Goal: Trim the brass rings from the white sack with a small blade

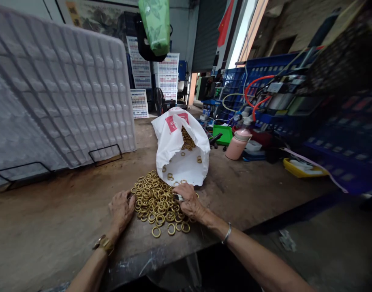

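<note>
A heap of brass-coloured metal rings is spread on the worktop. At the heap's left edge is my left hand, its fingers curled in and the thumb against the nearest rings; what lies between them is hidden. My right hand rests over the right side of the heap, closed, with a small dark and pale piece showing at its fingertips that I cannot make out. Just behind it a white plastic sack with red print lies on its side, mouth towards me, more rings inside.
White ribbed plastic trays stand upright on the left in black wire stands. To the right are a pink bottle, a green tray, a yellow tray and a machine with orange hoses. A green bag hangs overhead.
</note>
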### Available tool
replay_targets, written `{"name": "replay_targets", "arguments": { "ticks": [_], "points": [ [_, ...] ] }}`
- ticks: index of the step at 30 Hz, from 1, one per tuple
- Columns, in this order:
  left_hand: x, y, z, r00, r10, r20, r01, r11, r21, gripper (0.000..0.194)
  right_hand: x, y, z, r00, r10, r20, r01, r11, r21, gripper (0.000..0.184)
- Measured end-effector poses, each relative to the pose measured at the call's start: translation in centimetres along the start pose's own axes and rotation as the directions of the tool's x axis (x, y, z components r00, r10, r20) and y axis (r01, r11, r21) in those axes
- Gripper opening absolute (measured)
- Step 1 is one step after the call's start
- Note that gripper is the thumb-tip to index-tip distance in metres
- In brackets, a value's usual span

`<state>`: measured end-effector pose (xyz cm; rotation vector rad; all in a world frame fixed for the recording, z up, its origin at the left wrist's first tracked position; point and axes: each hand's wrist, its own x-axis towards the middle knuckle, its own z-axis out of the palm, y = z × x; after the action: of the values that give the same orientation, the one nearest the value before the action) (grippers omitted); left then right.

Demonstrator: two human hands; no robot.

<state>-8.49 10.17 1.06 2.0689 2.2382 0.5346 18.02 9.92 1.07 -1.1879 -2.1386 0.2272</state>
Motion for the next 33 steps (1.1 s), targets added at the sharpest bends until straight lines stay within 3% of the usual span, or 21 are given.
{"name": "replay_targets", "arguments": {
  "ticks": [7,10,13,17,33],
  "points": [
    [0.1,-0.1,0.3,1.0,-0.003,-0.002,0.003,1.0,0.026,0.029,-3.0,6.3,-1.7,0.967,0.177,-0.181,-0.176,0.984,0.021,0.028],
    [0.0,-0.1,0.4,1.0,0.002,-0.009,-0.002,0.999,0.033,0.028,-2.7,7.8,-1.7,0.965,0.2,-0.17,-0.205,0.979,-0.016,0.029],
    [-0.1,-0.1,0.3,1.0,0.003,0.001,-0.003,0.999,0.035,0.028,-1.5,8.8,-1.1,0.978,0.17,-0.124,-0.18,0.981,-0.078,0.033],
    [-0.1,-0.1,0.3,1.0,0.009,0.007,-0.009,0.999,0.048,0.028,0.6,10.6,-0.1,0.957,0.246,-0.153,-0.266,0.955,-0.129,0.03],
    [0.3,-0.3,1.0,1.0,0.015,-0.021,-0.013,0.995,0.095,0.03,7.9,17.2,1.7,0.963,0.245,-0.111,-0.26,0.955,-0.142,0.024]
  ]
}}
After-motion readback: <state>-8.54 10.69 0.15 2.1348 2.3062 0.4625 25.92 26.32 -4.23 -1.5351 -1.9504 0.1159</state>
